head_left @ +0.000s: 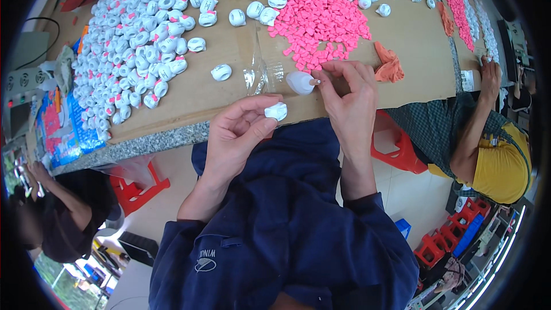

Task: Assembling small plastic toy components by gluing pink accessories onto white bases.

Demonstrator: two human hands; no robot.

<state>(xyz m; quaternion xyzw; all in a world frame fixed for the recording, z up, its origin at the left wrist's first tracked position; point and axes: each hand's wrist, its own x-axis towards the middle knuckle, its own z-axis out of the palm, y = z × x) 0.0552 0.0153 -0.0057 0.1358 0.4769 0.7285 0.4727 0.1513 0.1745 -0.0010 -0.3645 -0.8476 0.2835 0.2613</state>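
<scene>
My left hand [238, 129] pinches a small white plastic piece [276, 111] between thumb and fingertips, just over the table's near edge. To its right, my right hand [348, 93] has its thumb and fingers bent together at the narrow end of a small translucent white bottle [299, 82]. Whether these fingers grip the bottle's tip or some tiny thing cannot be made out. Past them spreads a heap of small pink pieces [321, 20]. One loose white ring-shaped piece [221, 72] lies beyond my left hand, near a strip of clear film [259, 72].
A big pile of white ring-shaped pieces [143, 40], several with pink inserts, covers the table's left. A crumpled orange cloth [388, 62] lies right of my right hand. Co-workers sit at both sides: one in a yellow top [502, 163], another in dark clothing [72, 212]. Red stools [396, 152] stand below.
</scene>
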